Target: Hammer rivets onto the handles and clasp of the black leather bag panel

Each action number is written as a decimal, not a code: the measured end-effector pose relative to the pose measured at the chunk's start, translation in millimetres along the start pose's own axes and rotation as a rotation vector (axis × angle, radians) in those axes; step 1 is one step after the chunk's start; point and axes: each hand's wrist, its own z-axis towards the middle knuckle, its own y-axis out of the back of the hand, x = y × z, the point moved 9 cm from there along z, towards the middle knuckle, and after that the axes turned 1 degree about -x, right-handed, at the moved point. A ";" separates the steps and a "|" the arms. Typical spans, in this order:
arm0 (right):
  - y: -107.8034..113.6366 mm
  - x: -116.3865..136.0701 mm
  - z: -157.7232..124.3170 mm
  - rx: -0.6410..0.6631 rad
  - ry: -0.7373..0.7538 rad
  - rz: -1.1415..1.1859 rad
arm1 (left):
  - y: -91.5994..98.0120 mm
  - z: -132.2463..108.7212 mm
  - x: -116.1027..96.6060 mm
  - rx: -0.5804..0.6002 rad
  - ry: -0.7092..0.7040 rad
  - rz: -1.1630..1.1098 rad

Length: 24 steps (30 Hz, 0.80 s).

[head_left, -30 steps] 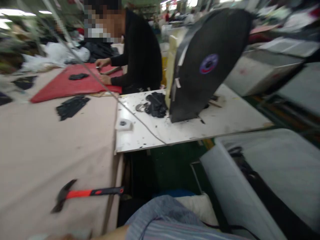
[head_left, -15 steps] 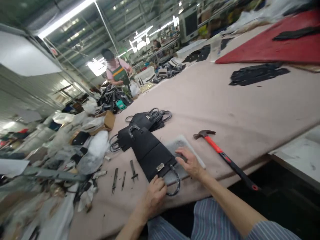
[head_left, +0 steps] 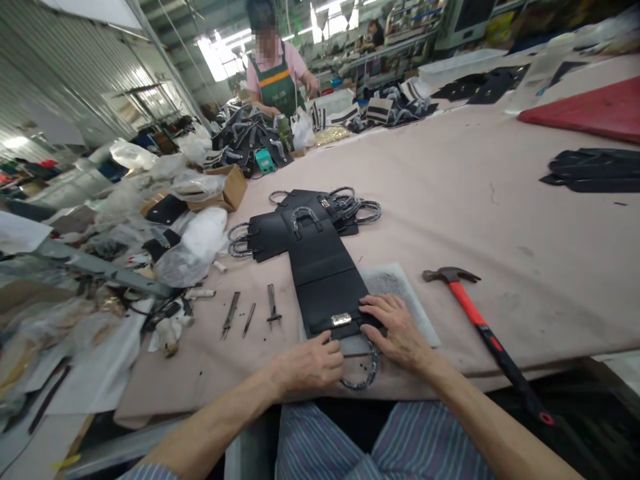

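Head view: black panel [head_left: 325, 267] lies flat on the near part of the cloth-covered table [head_left: 450, 200], running away from the worker. Its near end is on a pale slab [head_left: 407, 293]; its far end overlaps other black pieces [head_left: 270, 235] with looped handles. Silver clasp [head_left: 341, 320] near the panel's near edge; wrapped handle [head_left: 373, 373] loops nearward from that edge, another [head_left: 306, 215] at the far end.

Left hand [head_left: 316, 362]: fingers curled, thumb at the near edge left of the clasp; cannot tell whether it pinches the edge. Right hand [head_left: 395, 330]: thumb and fingers spread, fingertips resting on the near right corner.

Left of the panel, apart from it: a flat metal tool [head_left: 231, 315], a thin rod [head_left: 249, 320], a pronged tool [head_left: 273, 307]. Right of the slab: claw hammer [head_left: 469, 307], head far, grip end reaching past the table's near edge. Far right: black strips [head_left: 595, 170] and a red sheet [head_left: 590, 110]. Far left: cardboard box [head_left: 235, 189]; beyond it, a person in a green apron [head_left: 276, 81] stands behind heaped black pieces.
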 end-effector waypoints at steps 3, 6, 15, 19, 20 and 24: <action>-1.1 1.8 -1.3 0.007 0.017 0.001 | -5.7 -4.8 -12.3 -0.060 0.045 -0.063; -4.6 2.9 -0.2 0.047 0.029 -0.036 | -9.2 -10.6 -11.2 -0.089 0.102 -0.123; -11.8 -3.3 -1.9 0.062 0.039 -0.060 | -17.4 -18.6 -3.7 -0.101 0.278 -0.243; -17.0 -16.4 -3.5 -0.002 0.029 -0.040 | -28.1 -18.0 -1.9 -0.055 0.316 -0.346; -18.7 -19.4 -3.5 -0.013 0.030 -0.035 | -30.1 -18.2 -1.3 -0.057 0.325 -0.384; -22.6 -26.2 -4.2 -0.030 0.051 -0.028 | -22.7 -34.8 12.4 -0.265 0.479 -0.569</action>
